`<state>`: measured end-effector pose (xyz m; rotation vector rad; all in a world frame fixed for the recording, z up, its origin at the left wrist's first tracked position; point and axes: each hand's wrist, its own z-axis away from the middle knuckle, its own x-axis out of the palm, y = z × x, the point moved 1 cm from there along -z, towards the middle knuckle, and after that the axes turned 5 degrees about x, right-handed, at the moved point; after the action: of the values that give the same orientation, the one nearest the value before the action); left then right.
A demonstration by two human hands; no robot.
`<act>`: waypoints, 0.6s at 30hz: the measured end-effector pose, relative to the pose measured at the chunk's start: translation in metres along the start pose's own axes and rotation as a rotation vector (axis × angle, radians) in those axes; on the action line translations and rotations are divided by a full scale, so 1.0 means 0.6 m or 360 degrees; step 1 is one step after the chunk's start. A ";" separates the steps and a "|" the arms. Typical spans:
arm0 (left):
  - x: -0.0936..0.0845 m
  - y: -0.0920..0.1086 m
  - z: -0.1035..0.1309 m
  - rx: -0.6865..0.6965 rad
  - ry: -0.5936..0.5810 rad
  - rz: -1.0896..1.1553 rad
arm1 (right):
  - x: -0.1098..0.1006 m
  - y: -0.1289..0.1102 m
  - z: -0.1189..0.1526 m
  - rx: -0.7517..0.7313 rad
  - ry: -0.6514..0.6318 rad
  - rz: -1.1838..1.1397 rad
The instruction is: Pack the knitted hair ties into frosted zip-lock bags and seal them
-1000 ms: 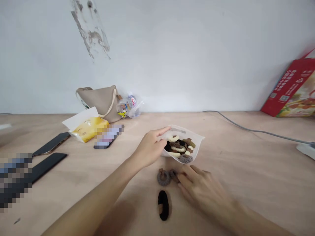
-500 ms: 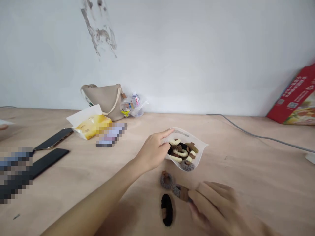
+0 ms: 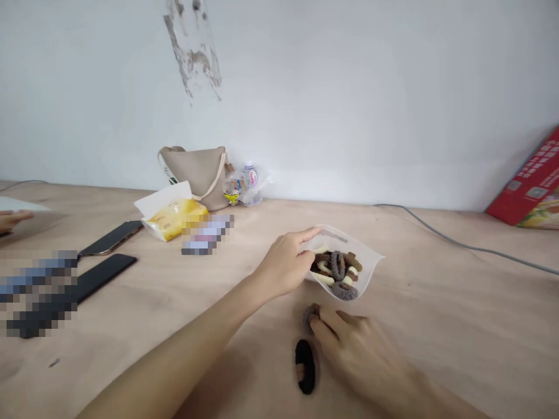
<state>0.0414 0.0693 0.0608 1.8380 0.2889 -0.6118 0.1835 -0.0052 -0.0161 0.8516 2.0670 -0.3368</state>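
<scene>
My left hand [image 3: 290, 262] grips the left edge of a translucent white bag [image 3: 369, 265], which lies open on the table. Inside the bag are several fabric hair ties in cream, brown, black and grey, with a grey one [image 3: 338, 266] on top of the pile. Below the bag, the closed fingers of my right hand [image 3: 353, 343] are on another grey hair tie [image 3: 308, 316] with a brown tab, partly hidden by them. A black hair tie [image 3: 305, 368] with a brown band rests just below it on the table.
Phones [image 3: 113, 238], a yellow tissue pack [image 3: 177, 218], a beige handbag [image 3: 196, 171] and a bagged bottle [image 3: 250, 176] are at the left. Another person's hand [image 3: 15, 220] shows at the far left. A grey cable [image 3: 454, 240] and red box [image 3: 524, 183] are at the right.
One grey hair tie has gone from my right hand to the top of the pile in the bag. My right hand has moved left onto the other grey one. The view has shifted slightly.
</scene>
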 end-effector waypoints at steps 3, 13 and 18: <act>0.000 -0.001 0.000 0.0002 0.0037 0.0027 | -0.035 0.013 0.003 -0.0209 0.0111 -0.0091; 0.003 0.000 0.001 0.0019 -0.0050 -0.0032 | -0.020 -0.001 0.013 -0.0117 -0.0058 -0.0176; 0.001 0.003 0.003 -0.0030 -0.0075 0.0007 | 0.004 -0.037 0.029 -0.0173 -0.0019 -0.0086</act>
<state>0.0426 0.0671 0.0616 1.8033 0.2587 -0.6464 0.1782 -0.0291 -0.0301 0.7285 2.0801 -0.2557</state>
